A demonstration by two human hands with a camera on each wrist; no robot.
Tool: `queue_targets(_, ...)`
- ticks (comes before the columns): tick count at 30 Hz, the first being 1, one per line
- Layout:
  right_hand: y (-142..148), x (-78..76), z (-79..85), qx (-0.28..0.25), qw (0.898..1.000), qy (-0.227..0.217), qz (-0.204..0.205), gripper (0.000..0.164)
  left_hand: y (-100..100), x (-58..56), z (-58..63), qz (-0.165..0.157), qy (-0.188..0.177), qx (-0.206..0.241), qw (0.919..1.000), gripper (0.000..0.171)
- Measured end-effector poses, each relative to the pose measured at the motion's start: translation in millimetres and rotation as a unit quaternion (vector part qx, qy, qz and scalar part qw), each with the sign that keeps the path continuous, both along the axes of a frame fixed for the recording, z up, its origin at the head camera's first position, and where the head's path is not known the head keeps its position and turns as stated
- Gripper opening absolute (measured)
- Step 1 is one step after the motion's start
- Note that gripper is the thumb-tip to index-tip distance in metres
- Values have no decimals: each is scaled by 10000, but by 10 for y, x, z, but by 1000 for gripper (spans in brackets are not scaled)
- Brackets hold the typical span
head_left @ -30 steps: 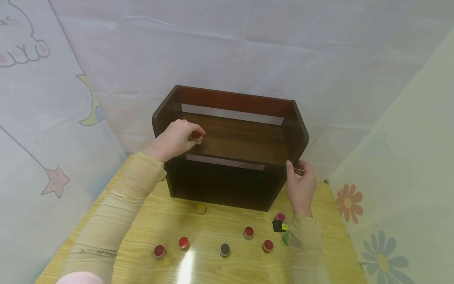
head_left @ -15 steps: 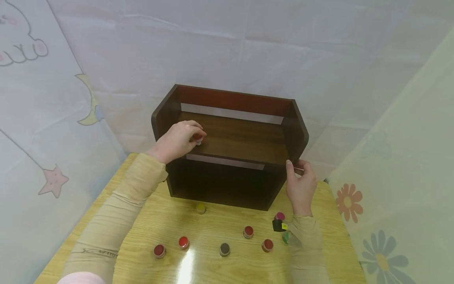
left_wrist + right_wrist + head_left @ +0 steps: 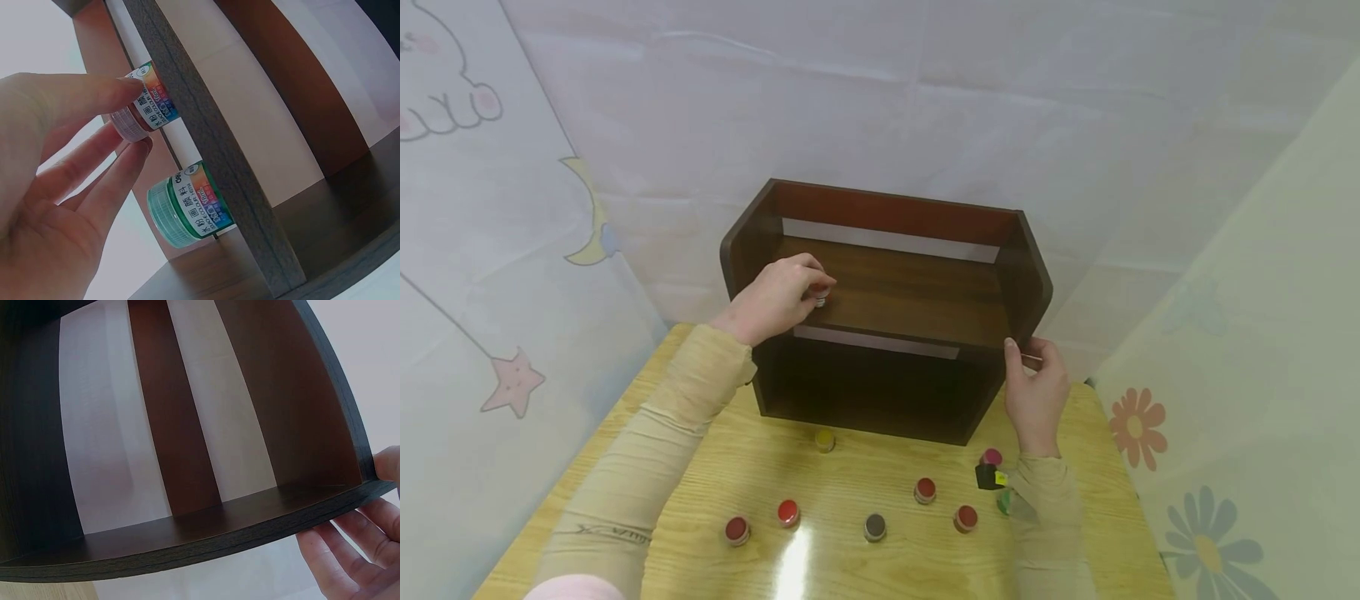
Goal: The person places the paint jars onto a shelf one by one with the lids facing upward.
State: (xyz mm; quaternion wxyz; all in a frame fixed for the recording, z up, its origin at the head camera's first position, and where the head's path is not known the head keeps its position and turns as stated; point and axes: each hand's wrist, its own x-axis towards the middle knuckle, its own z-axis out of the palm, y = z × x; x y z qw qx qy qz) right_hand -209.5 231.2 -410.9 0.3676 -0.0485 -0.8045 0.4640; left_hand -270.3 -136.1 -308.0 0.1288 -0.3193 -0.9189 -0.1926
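Observation:
My left hand pinches a small paint jar with a clear lid and dark red paint, between thumb and fingers, at the left of the upper board of a dark wooden shelf. Beside it, in the left wrist view, a green paint jar stands on the same board; the left hand hides it in the head view. The shelf's right side is gripped by my right hand, with the thumb in front and the fingers around the outer edge.
On the wooden table in front lie several paint jars: yellow, bright red, grey, dark red and magenta. A green one is partly behind the right sleeve. White printed sheets surround the table.
The left fingers now cover more of the red jar's lid, with the jar at nearly the same spot on the board. The right hand keeps its grip on the shelf.

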Motion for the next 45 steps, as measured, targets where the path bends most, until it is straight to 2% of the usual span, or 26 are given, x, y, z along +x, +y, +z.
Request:
queue_targets(25, -16, -4, 1, -4, 10000, 6, 8, 31, -7, 6, -20, 181, -164, 99, 9997, 28)
queue_targets(31, -22, -3, -6, -20, 10000, 13, 32, 31, -20, 2, -28, 165, -109, 102, 9998, 29)
queue_targets(35, -23, 0, -8, -20, 10000, 15, 51, 31, -36, 9, -17, 98, 59, 212, 9997, 34)
queue_targets(39, -23, -1, -1, -2, 10000, 17, 34, 30, -53, 42, 55, 55, 455, 519, 9976, 36)
queue_targets(45, -20, -3, 15, 6, 10000, -52, -13, 32, -75, 94, 178, -7, 1047, 910, 9903, 32)
